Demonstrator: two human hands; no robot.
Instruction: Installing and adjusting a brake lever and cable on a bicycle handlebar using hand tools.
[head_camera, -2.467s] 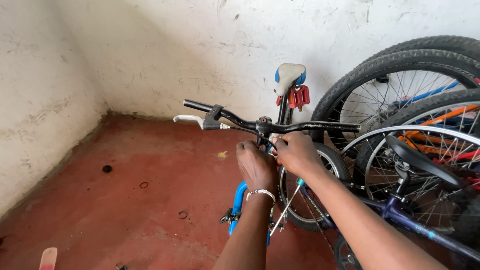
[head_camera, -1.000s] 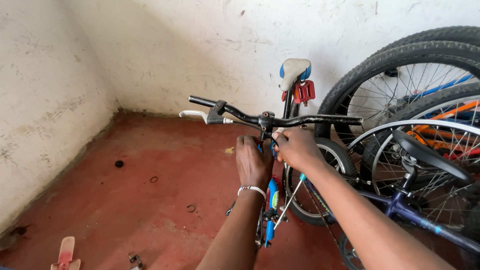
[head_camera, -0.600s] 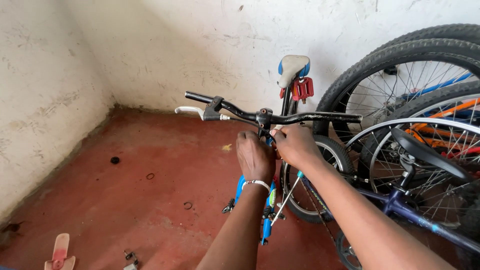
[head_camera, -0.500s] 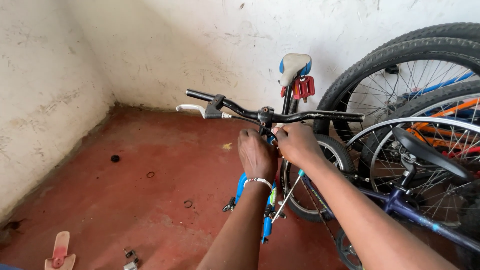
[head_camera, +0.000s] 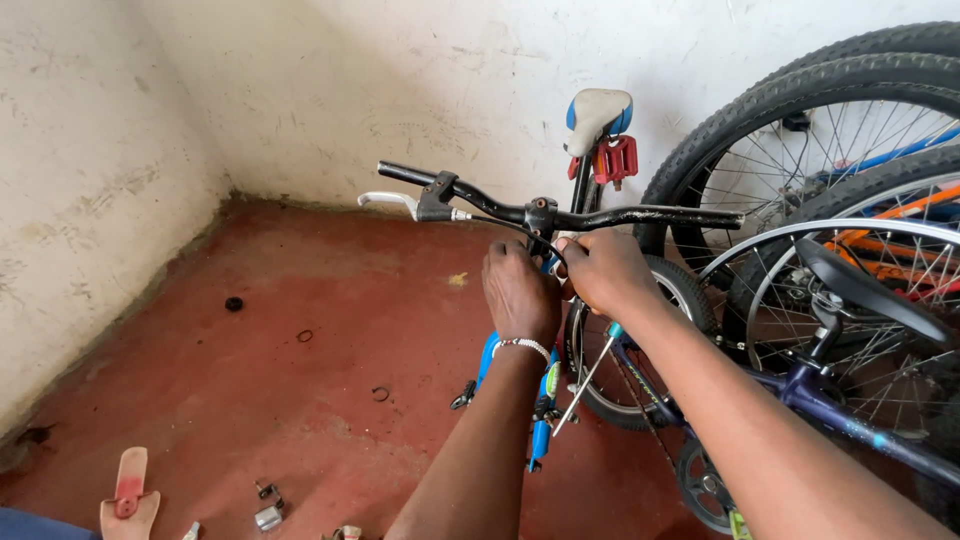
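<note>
Black handlebar (head_camera: 560, 212) of the blue bicycle (head_camera: 545, 400) stands level in the head view, silver brake lever (head_camera: 388, 201) at its far end. Left hand (head_camera: 520, 292) and right hand (head_camera: 603, 270) are both closed around the stem just beneath the bar's clamp; fingers hide what they grip. Small metal parts (head_camera: 268, 512) lie loose on the red floor (head_camera: 300, 400), so assembly appears unfinished. Other wheels (head_camera: 800, 140) lean against the wall.
</note>
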